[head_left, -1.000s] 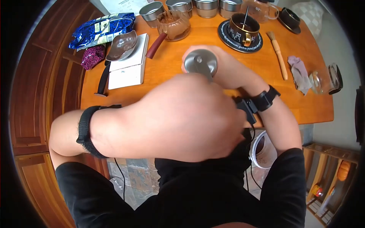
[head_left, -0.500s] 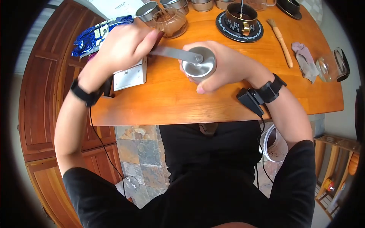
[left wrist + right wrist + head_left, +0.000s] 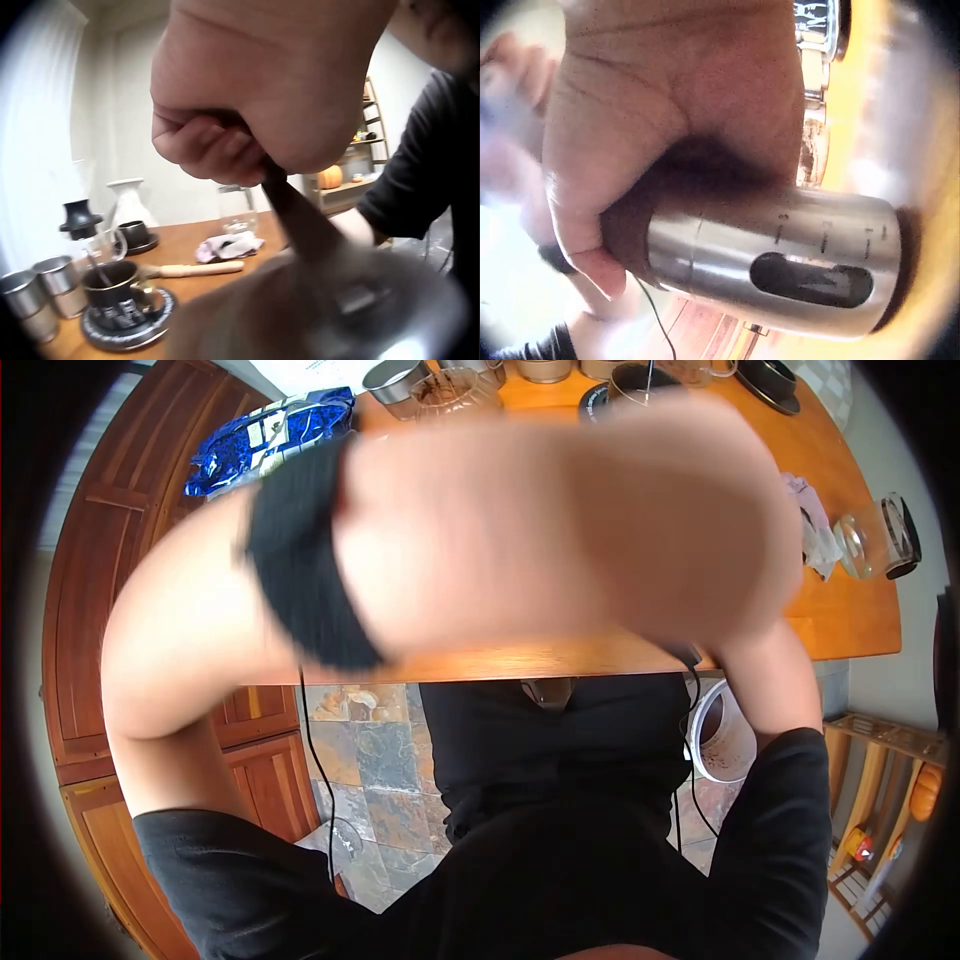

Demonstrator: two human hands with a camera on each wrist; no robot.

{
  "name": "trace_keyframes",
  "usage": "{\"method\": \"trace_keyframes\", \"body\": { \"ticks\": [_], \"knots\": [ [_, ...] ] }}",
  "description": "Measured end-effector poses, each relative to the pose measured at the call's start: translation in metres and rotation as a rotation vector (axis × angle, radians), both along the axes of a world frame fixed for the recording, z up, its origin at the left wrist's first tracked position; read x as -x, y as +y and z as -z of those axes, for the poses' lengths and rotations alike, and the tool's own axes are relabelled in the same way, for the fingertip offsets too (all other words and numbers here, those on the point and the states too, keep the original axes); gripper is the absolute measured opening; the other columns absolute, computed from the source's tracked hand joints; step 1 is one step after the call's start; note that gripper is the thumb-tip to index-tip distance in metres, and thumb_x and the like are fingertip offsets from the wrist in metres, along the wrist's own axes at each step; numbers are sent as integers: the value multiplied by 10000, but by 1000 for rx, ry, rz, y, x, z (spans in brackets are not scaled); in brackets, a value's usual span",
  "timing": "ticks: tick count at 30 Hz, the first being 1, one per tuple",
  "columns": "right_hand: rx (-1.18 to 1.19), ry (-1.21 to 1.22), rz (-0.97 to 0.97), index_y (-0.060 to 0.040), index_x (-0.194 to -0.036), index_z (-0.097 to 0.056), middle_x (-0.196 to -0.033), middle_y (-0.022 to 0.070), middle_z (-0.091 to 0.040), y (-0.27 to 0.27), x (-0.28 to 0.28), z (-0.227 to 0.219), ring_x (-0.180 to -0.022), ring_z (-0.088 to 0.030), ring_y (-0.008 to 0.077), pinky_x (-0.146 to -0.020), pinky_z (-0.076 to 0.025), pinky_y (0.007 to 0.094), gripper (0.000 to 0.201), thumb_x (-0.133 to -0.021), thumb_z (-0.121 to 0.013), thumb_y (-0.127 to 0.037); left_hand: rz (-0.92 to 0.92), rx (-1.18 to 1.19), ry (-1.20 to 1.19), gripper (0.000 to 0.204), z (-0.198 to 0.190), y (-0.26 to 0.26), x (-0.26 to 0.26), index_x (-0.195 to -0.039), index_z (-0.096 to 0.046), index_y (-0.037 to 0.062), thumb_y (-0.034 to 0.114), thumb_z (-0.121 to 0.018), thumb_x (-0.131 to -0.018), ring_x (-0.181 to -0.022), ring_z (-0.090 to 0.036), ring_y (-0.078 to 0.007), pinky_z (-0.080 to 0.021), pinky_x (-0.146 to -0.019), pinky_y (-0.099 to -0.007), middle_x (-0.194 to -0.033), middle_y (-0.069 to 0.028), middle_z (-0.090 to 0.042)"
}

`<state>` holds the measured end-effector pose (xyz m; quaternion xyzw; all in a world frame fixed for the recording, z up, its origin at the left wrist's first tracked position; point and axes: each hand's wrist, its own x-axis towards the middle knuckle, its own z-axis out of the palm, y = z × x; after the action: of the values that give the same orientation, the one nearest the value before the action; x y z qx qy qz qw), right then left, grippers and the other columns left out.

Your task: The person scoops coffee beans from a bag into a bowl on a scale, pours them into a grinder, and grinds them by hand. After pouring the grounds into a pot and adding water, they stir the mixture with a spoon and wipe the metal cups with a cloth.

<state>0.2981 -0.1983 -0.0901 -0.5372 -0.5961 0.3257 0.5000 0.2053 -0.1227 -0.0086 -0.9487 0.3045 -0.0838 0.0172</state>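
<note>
My left hand (image 3: 690, 520), blurred in the head view, sweeps across in front of the body. In the left wrist view its curled fingers (image 3: 217, 150) grip the knob end of the crank (image 3: 300, 225) on a manual coffee grinder. My right hand (image 3: 675, 97) grips the steel body of this coffee grinder (image 3: 720, 244), which has marks and a dark window slot on its side. The head view hides the grinder and the right hand behind the left hand and forearm. Beyond them stands a black cup (image 3: 112, 289) on a lettered saucer (image 3: 154, 326).
A wooden-handled brush (image 3: 202, 268) and a crumpled cloth (image 3: 229, 247) lie on the table. At the back are a blue bag (image 3: 275, 440), a glass pot with brown powder (image 3: 455, 398) and several metal cups (image 3: 56, 274). A white bucket (image 3: 725, 745) stands on the floor.
The left hand swings round with the crank: near the body, then out to the left, now across to the right over the grinder. The right hand keeps its hold on the grinder.
</note>
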Motion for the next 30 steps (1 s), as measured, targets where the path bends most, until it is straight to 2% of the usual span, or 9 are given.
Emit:
{"method": "trace_keyframes", "body": {
  "ticks": [3, 8, 9, 14, 17, 21, 24, 27, 30],
  "knots": [
    [-140, 72, 19, -69, -1154, -621, -929, 50, -682, 23, -27, 18, -872, -638, 172, -774, -516, 296, 558, -628, -789, -155, 107, 103, 39, 218, 10, 4, 22, -878, -628, 112, 322, -657, -831, -752, -611, -172, -497, -662, -286, -822, -40, -618],
    [-166, -224, 135, -37, -1002, -615, -835, 40, -659, 7, -31, 14, -762, -632, 130, -658, -517, 281, 384, -636, -726, -59, 179, 147, -57, 280, -1, 23, 34, -624, -481, 80, 284, -588, -783, -467, -464, -235, -381, -417, -359, -574, -56, -413],
    [-100, -13, 20, -42, -918, -602, -823, 36, -653, 4, -31, 13, -746, -626, 118, -654, -511, 272, 305, -641, -732, -48, 204, 114, -37, 295, -3, 32, 38, -598, -450, 74, 276, -564, -780, -445, -436, -248, -361, -402, -362, -557, -57, -379],
    [75, 233, -124, -48, -930, -608, -834, 37, -654, -3, -33, 6, -791, -635, 138, -705, -511, 275, 333, -644, -778, -66, 184, 37, 21, 303, -10, 83, 45, -592, -443, 93, 302, -558, -779, -459, -481, -260, -402, -417, -379, -521, -58, -406],
    [-36, 221, -126, -43, -937, -608, -839, 38, -657, 2, -31, 14, -796, -639, 144, -730, -512, 283, 349, -639, -787, -67, 150, 60, -6, 311, -5, 115, 39, -589, -431, 86, 275, -506, -824, -455, -457, -288, -378, -429, -406, -524, -78, -395],
    [-40, 184, -178, -40, -930, -600, -831, 45, -660, 2, -26, 9, -784, -640, 147, -729, -515, 292, 353, -639, -797, -75, -130, -27, 24, 346, -1, 147, 21, -641, -487, 41, 246, -449, -917, -559, -515, -384, -415, -512, -445, -586, -171, -495],
    [59, 195, -171, -42, -922, -584, -804, 37, -647, -4, -14, -2, -734, -631, 140, -677, -514, 289, 335, -649, -778, -62, -367, 16, 36, 378, -1, 143, -1, -793, -624, 33, 282, -416, -984, -616, -586, -366, -465, -598, -438, -672, -162, -617],
    [86, 212, -255, -29, -991, -573, -845, 30, -615, 2, -11, 10, -801, -616, 131, -697, -522, 282, 430, -620, -791, -18, -571, -14, 249, 475, -6, 128, -42, -811, -566, -32, 370, -400, -1002, -721, -561, -400, -439, -643, -443, -692, -206, -565],
    [15, 223, -341, -33, -979, -581, -857, 30, -623, 5, -2, 12, -804, -610, 130, -739, -511, 272, 418, -631, -811, -58, -442, -68, 230, 448, -17, 72, -70, -776, -622, -14, 340, -433, -976, -728, -621, -379, -499, -678, -444, -753, -206, -634]
  ]
}}
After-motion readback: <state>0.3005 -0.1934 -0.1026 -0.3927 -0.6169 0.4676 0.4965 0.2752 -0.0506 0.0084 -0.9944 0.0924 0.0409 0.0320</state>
